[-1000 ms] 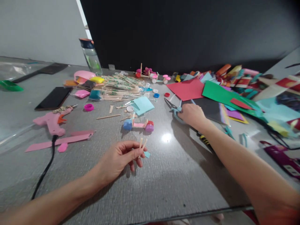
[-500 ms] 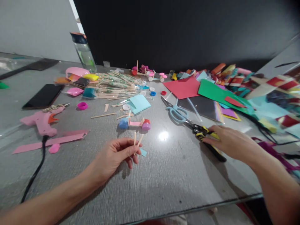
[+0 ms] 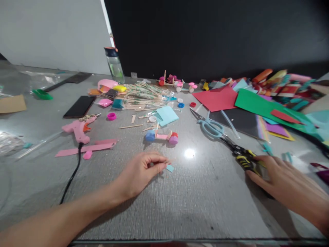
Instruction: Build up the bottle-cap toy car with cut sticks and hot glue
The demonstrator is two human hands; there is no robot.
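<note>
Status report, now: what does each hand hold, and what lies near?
Left hand pinches small wooden sticks. Right hand rests on yellow-black pliers. Blue scissors just beyond the pliers.

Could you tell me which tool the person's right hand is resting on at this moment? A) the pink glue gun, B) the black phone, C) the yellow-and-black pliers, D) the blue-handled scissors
C: the right hand lies over the handles of the yellow-and-black pliers, while the blue-handled scissors lie untouched just beyond them.
</note>
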